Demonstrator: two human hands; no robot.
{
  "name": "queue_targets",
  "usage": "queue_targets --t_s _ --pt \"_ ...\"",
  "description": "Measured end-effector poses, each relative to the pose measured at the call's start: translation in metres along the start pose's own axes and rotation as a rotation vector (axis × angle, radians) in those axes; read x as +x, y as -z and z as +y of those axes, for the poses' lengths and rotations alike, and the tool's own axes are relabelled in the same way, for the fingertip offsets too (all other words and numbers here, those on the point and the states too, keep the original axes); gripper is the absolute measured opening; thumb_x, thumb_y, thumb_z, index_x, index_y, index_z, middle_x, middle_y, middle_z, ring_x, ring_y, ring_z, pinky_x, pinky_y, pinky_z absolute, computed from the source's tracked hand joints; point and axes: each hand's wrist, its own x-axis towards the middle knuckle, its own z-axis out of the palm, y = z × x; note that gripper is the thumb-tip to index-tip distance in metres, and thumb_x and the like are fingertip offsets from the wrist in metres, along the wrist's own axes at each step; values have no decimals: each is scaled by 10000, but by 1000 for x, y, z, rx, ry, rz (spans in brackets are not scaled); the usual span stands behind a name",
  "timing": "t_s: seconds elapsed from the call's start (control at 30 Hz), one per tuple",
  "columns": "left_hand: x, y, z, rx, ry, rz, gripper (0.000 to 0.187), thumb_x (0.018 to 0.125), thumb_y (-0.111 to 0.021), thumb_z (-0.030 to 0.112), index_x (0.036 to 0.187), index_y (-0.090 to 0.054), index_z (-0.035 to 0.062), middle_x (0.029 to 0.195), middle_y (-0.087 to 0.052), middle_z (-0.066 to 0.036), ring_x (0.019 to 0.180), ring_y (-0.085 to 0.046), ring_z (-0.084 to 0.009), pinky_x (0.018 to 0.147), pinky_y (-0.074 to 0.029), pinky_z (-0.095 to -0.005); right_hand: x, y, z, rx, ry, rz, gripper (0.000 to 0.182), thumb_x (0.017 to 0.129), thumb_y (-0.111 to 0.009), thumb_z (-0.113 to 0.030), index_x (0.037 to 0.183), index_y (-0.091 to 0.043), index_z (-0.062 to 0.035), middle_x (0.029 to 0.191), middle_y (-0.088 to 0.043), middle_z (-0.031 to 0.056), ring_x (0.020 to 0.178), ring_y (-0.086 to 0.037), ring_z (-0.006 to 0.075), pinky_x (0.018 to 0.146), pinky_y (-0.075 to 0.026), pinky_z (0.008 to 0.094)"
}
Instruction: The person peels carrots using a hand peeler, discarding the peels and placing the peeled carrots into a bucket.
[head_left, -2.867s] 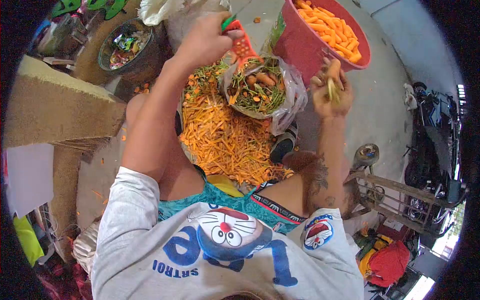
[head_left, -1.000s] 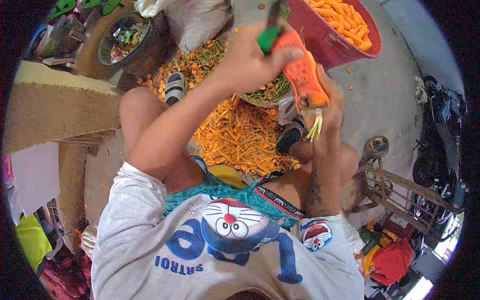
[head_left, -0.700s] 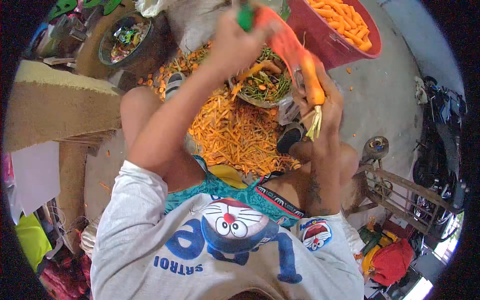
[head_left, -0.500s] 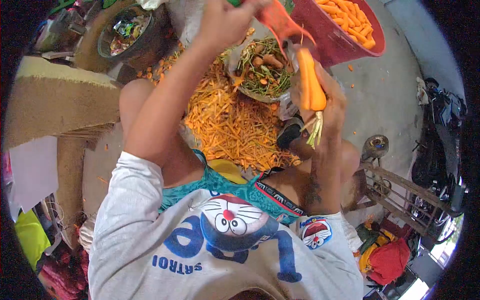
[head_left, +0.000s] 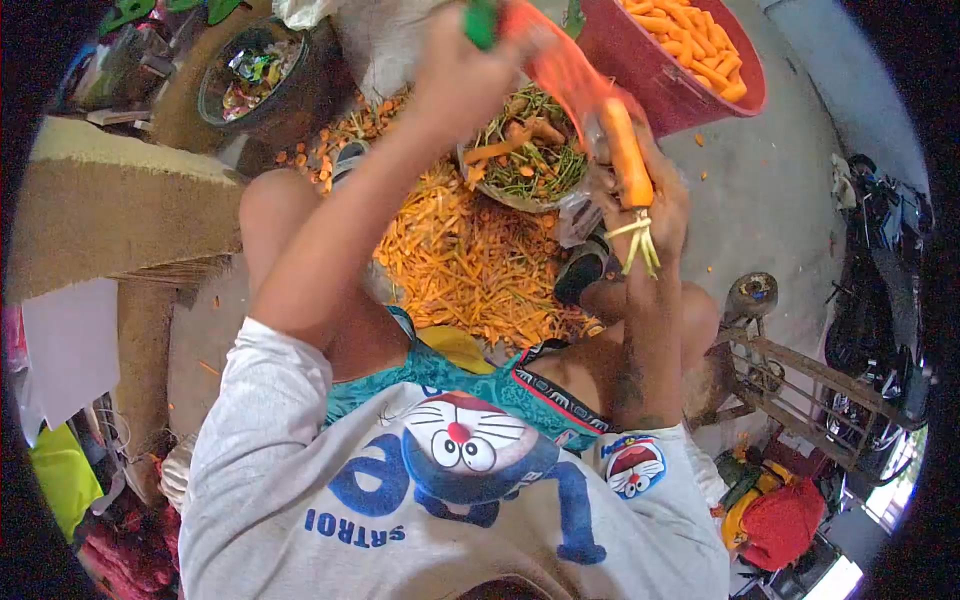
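My left hand (head_left: 465, 75), blurred by motion, is closed around a peeler (head_left: 555, 65) with a green handle and a long orange-red frame. The peeler's far end reaches the upper tip of a carrot (head_left: 628, 155). That carrot sits in my right hand (head_left: 665, 185), fingers wrapped about it from the right, its trimmed green stems (head_left: 643, 243) pointing down towards my wrist. Just left of the carrot stands a round container (head_left: 525, 205) full of stem trimmings and carrot scraps. Below it, orange peelings (head_left: 470, 270) cover the floor between my legs.
A red tub (head_left: 665, 95) of peeled carrots stands at the upper right. At the upper left is a dark bin (head_left: 215, 95) with wrappers inside. A metal frame (head_left: 800, 375) lies to the right, near a red cloth bundle (head_left: 785, 525). A low tan ledge (head_left: 110, 210) runs along the left.
My left hand and the peeler have shifted down, bringing the peeler's end against the carrot's tip. The carrot has turned slightly in my right hand, its stems swinging right.
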Motion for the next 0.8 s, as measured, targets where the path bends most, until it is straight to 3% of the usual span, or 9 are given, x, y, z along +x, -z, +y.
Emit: queue_targets --t_s 0.03,0.1,0.3,0.37,0.47,0.53,0.7,0.77,0.8 --pt "-10 -11 9 -4 1 -6 204 915 -790 220 962 -670 62 725 -624 36 629 -575 -54 542 -456 -257 1 -15 2 -1 5 5 380 1051 -559 -246 1268 -593 64 1114 -678 150 894 -677 204 711 -564 296" --pt "-26 -27 21 -15 -373 -109 224 923 -780 242 949 -659 55 726 -612 33 652 -583 -69 571 -467 -267 4 -55 8 -290 176 526 390 1049 -566 -261 1268 -600 59 1149 -687 167 915 -694 223 748 -577 298" --pt "12 15 -3 -33 44 54 194 959 -738 201 957 -642 32 784 -617 14 701 -595 -95 628 -484 -278 -4 -6 0 -66 -69 -88 409 1055 -546 -292 1269 -601 52 1100 -702 121 903 -696 186 739 -581 292" --pt "3 4 0 -69 91 96 255 927 -782 239 990 -654 28 788 -612 18 749 -605 -96 670 -490 -279 -2 -14 -1 1 -19 93 418 1056 -534 -301 1260 -604 58 1073 -701 116 904 -692 178 735 -583 294" --pt "-31 -24 27 -54 -253 -168 222 935 -774 212 992 -680 19 793 -666 17 717 -627 -80 661 -520 -260 3 -50 12 -215 175 440 396 1049 -539 -269 1288 -604 40 1079 -698 125 825 -683 183 678 -563 285" --pt "-13 -6 9 28 -117 -100 214 937 -772 207 995 -681 23 806 -669 14 735 -633 -80 679 -527 -261 -1 -56 17 -298 230 598 381 1046 -540 -244 1298 -606 35 1082 -704 134 761 -682 179 638 -548 275" --pt "7 4 1 -83 65 163 177 902 -786 194 906 -687 47 755 -665 34 673 -581 -70 636 -486 -268 -4 -5 3 -26 -37 -6 408 1039 -560 -239 1300 -607 72 1099 -695 137 936 -697 204 731 -581 294" --pt "-18 -14 20 -143 -40 21 186 911 -781 197 924 -684 39 756 -677 7 684 -606 -89 648 -513 -287 -1 -11 3 21 -38 9 401 1042 -558 -236 1305 -606 63 1113 -695 142 1002 -687 207 760 -591 317" --pt "-29 -26 28 -140 -149 -26 182 913 -773 192 937 -686 35 744 -672 -12 686 -615 -106 653 -521 -311 3 -42 11 -214 103 307 397 1041 -561 -255 1284 -601 57 1046 -662 119 845 -616 172 658 -517 273"
